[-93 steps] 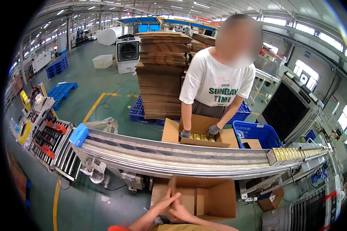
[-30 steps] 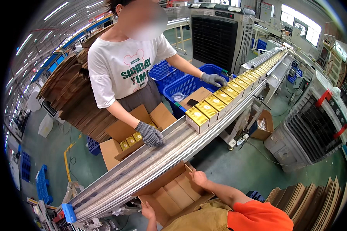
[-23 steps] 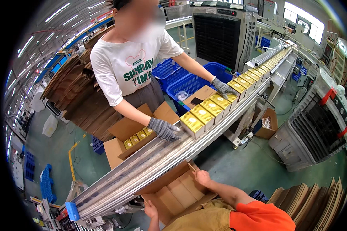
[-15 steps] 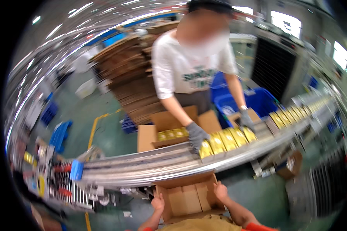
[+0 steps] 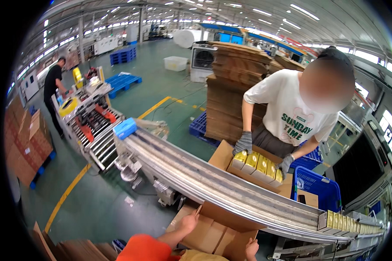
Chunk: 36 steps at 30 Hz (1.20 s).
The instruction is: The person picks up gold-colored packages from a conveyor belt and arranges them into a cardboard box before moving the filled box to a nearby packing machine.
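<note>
An open cardboard box [image 5: 233, 217] sits low in front of me, on the near side of the conveyor [image 5: 178, 164]. Its inside shows bare flaps and no contents. My left hand [image 5: 188, 222] grips its left edge, fingers closed on the cardboard. At the right edge, my right hand [image 5: 251, 249] is closed on the box too. Across the conveyor, a co-worker's gloved hands [image 5: 244, 143] squeeze a row of yellow-topped packs [image 5: 260, 168] from both ends, at the mouth of a second cardboard box [image 5: 222, 155].
More yellow packs [image 5: 339, 222] stand lined up on the conveyor at right. A blue crate [image 5: 318, 185] is beside the co-worker, with stacked flat cardboard [image 5: 231, 95] behind. Far left, another person [image 5: 54, 87] works by a roller machine [image 5: 96, 126]. Cardboard sheets [image 5: 74, 250] stand at lower left.
The co-worker has moved the row of yellow packs off the conveyor to the second box. My view has swung left; both my hands still hold the box.
</note>
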Motion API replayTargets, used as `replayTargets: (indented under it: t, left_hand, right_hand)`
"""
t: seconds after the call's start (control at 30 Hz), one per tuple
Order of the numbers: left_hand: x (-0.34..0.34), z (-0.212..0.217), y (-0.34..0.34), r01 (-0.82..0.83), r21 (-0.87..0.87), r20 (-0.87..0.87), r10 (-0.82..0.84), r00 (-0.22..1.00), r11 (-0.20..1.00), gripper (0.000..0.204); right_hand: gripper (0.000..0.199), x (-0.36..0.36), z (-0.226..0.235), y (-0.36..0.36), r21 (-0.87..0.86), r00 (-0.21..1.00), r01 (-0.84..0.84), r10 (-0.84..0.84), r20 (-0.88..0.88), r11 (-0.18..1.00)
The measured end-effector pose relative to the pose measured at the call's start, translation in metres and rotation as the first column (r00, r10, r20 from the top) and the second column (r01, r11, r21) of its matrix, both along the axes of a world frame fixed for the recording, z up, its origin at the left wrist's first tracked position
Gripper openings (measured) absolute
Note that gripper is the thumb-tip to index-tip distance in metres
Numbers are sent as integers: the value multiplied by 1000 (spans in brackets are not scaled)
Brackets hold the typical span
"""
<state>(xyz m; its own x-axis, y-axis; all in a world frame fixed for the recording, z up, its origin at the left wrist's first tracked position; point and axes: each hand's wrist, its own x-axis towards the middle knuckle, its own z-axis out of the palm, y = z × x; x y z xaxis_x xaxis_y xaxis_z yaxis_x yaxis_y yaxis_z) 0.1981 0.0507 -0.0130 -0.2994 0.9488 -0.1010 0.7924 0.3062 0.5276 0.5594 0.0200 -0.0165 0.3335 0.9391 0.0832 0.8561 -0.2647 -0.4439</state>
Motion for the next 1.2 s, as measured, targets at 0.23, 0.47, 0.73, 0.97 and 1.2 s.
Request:
replayTargets:
  t: [0.23,0.47,0.73,0.97,1.2]
  left_hand:
    - [0,-3,-4,-33,103,-35,37,999,994,37]
    - [-1,-27,-1,-2,115,-57,9,998,993,38]
    - [-4,12,-2,33,100,-152,-18,988,994,36]
    - [-10,6,0,94,131,-130,-76,989,987,40]
    - [-9,3,0,120,144,-89,-108,990,982,40]
  right_hand:
    - [35,-2,2,1,-5,1000,9,-9,-14,1000]
    - [35,1,-2,-2,-82,999,40,-43,-34,996]
    - [33,-8,-5,0,-31,999,49,-50,-11,998]
    - [36,-16,15,-8,-102,977,98,-116,-180,990]
    - [35,-10,15,-11,-45,976,98,-105,-189,994]
